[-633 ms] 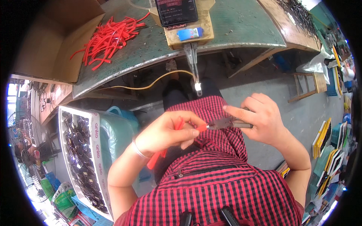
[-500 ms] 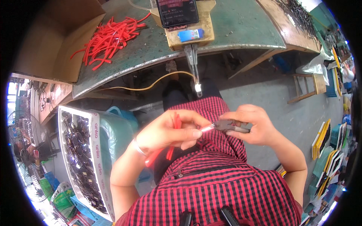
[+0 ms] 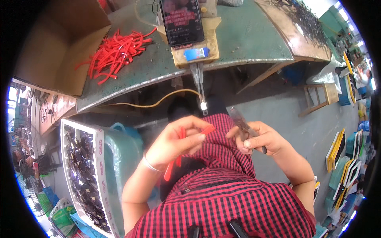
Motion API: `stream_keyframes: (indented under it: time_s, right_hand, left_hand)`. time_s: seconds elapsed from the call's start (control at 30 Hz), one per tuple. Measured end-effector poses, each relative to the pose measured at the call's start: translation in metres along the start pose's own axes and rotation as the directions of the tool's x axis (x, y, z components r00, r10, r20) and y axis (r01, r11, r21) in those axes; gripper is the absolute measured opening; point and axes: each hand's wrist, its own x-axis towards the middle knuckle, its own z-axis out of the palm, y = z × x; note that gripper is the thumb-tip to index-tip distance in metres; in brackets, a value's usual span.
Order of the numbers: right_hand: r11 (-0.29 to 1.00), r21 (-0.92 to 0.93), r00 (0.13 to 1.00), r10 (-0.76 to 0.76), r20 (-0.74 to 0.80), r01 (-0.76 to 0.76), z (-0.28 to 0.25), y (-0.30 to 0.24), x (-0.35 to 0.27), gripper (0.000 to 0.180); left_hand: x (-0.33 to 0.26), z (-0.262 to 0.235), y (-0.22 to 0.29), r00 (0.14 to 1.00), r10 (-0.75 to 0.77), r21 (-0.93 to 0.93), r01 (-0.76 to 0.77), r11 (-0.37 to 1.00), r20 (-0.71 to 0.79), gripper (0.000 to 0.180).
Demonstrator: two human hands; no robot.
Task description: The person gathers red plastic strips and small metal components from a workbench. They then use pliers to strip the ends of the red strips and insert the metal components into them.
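Note:
My left hand holds a red plastic strip over my lap; one end pokes out past the fingertips and the rest hangs down below the palm. My right hand grips dark metal pliers whose jaws point up and to the left, a short gap away from the strip's tip. Both hands hover above my red-and-black checked shirt. A heap of more red strips lies on the green workbench ahead.
A phone stands on a wooden block on the bench, a cable with a small lit end hanging from it. An open cardboard box sits at left. A tray of dark parts stands beside my left leg.
My hands have drawn apart. The pliers came off the strip's end and now tilt upward, and my left hand has pulled the strip a little to the left.

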Motion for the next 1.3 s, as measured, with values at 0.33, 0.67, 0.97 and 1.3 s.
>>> stream_keyframes:
  time_s: [0.33, 0.67, 0.97, 1.3]
  right_hand:
    - [-0.129, -0.840, 0.451, -0.881, -0.147, -0.526, -0.101, -0.078, 0.067, 0.037]
    - [0.013, -0.897, 0.415, -0.884, -0.217, -0.442, -0.113, -0.071, 0.071, 0.043]
    - [0.456, -0.889, 0.568, -0.719, -0.401, -0.050, -0.057, 0.015, 0.030, 0.052]
    - [0.770, -0.625, 0.573, -0.458, -0.680, -0.127, -0.046, 0.089, -0.015, 0.047]
  left_hand:
    - [0.010, -0.009, -0.035, 0.916, 0.145, -0.110, -0.199, 0.974, -0.375, 0.010]
    - [-0.034, -0.104, -0.019, 0.475, 0.343, 0.285, -0.191, 0.939, -0.810, 0.004]
    - [0.075, -0.222, 0.092, 0.458, 0.844, 0.851, 0.524, -0.001, -0.281, 0.020]
    - [0.113, -0.210, 0.140, 0.585, 0.668, 0.762, 0.647, -0.043, -0.459, 0.025]
